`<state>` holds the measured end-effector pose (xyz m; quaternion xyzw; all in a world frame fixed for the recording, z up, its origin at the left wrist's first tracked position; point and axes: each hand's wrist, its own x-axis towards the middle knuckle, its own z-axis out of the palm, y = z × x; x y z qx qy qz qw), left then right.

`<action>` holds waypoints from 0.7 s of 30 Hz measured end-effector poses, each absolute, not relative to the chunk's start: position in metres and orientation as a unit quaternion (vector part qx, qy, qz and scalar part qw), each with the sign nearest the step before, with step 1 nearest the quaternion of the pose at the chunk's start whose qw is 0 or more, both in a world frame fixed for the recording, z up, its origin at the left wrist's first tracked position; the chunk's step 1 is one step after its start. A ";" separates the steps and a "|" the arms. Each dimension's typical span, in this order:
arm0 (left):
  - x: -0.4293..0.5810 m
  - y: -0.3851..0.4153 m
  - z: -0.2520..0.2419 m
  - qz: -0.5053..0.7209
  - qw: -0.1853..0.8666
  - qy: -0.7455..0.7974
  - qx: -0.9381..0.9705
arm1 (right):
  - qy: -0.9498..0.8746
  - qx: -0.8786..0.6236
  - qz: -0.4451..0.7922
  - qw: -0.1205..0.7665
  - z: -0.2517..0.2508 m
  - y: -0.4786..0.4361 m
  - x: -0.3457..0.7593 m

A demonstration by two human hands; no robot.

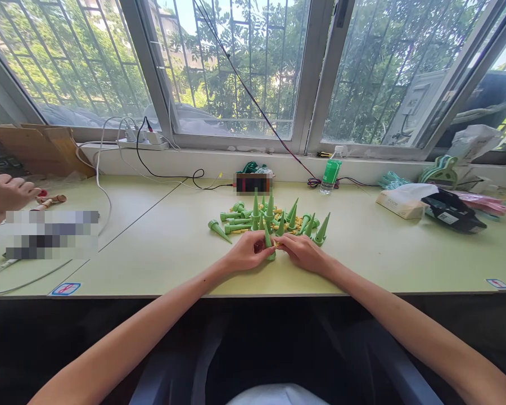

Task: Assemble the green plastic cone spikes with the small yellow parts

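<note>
- Currently, left grip (248,251) pinches a green spike (267,236) upright, just below frame centre.
- Right grip (301,251) pinches what appears to be a small yellow piece (277,243) beside it; contact unclear.
- Held spike judged unfinished.
- Beyond, mid-frame: several standing spikes (322,229), other loose spikes (220,231) lying among yellow parts (293,226) on the surface (152,242).
- Finished count: cannot be told.

Near the front edge of the table (160,247), the left hand (247,251) held one green spike (267,236) upright, while the right hand (303,253) pinched a small yellowish piece (277,243) just beside it. Behind them, more green spikes (238,228) stood or lay among yellow pieces (292,228). A bottle (332,171) stood at the back edge, left of a tissue box (398,203).
</note>
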<state>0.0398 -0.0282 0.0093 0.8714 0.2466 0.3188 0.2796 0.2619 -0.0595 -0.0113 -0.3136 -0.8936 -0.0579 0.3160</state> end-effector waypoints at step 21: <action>0.041 -0.029 0.009 0.316 0.220 0.233 0.893 | -0.897 -0.345 -0.055 0.270 -0.009 -0.061 0.262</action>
